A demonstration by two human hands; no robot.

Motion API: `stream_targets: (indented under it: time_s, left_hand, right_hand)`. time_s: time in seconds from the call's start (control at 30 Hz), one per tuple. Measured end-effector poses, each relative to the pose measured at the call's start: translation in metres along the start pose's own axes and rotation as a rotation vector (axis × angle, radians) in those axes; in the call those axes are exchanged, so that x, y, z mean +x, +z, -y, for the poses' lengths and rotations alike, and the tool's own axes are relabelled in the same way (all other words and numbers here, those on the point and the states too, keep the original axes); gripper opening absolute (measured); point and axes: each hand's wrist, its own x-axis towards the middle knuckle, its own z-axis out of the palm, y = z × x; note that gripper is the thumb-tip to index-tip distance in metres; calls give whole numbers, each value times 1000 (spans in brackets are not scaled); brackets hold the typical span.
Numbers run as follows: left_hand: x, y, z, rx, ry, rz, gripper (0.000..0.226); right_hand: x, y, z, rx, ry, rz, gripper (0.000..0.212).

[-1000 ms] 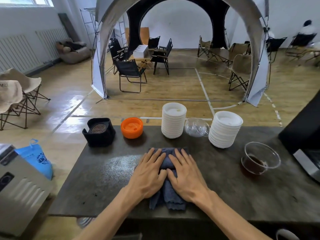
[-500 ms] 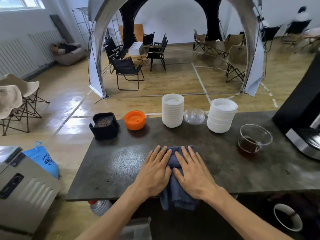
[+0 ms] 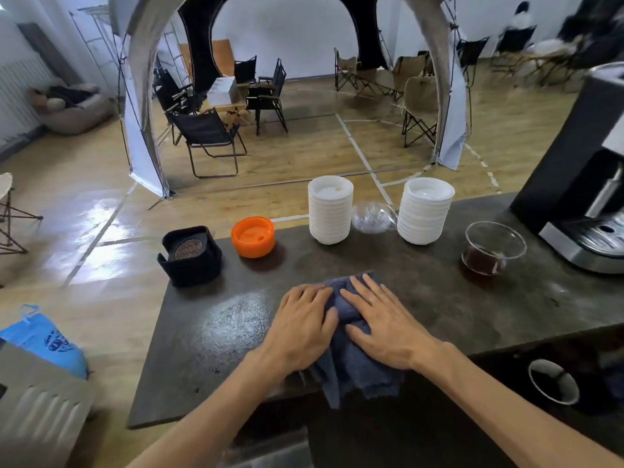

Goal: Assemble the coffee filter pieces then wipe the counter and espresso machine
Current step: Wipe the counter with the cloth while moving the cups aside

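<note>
A dark blue cloth [image 3: 351,363] lies on the dark counter [image 3: 449,305], its near end hanging over the front edge. My left hand [image 3: 304,325] and my right hand [image 3: 381,322] press flat on it side by side, fingers straight. A wet sheen marks the counter just left of my left hand. The espresso machine [image 3: 580,184] stands at the counter's right end. A black holder with a round metal filter piece [image 3: 189,253] sits at the far left corner.
An orange lid [image 3: 253,236], two stacks of white lids [image 3: 331,209] [image 3: 425,209], crumpled clear plastic [image 3: 373,217] and a glass cup of dark coffee [image 3: 489,251] line the counter's far side. A white-rimmed bin [image 3: 553,381] sits below on the right.
Both hands have drawn the cloth toward the counter's front edge, so more of it hangs over. The view has swung right and the espresso machine shows more.
</note>
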Motion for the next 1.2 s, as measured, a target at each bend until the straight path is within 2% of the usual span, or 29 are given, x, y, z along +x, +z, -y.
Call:
stream_targets:
  time_s: [0.07,0.1,0.2,0.43,0.63,0.83,1.03,1.2]
  left_hand:
    - [26,-9,4,-186,-127,-118,44]
    - [42,-16,4,-292,-199,-177,47]
    - [85,-27,-1,-519,-360,-238,74]
    - [145,-2,1,-645,-516,-344,114]
    - [165,13,-1,-728,-489,-449,92]
    - [154,9,-5,-734,-460,-508,88]
    - [97,-32,-5,-758,-433,-571,80]
    - [23,-61,27,-712,-527,-653,79]
  right_hand:
    - [1,0,1,12,3,-14,71]
    - [1,0,2,14,4,-17,72]
    - [2,3,3,32,9,-24,73]
    - [3,4,2,40,3,-47,73]
    - [4,4,-1,31,-11,-62,74]
    - [10,3,-3,23,-27,-51,75]
    - [28,-3,-5,-29,-68,-9,78]
    - [37,1,-9,-36,-94,-4,73]
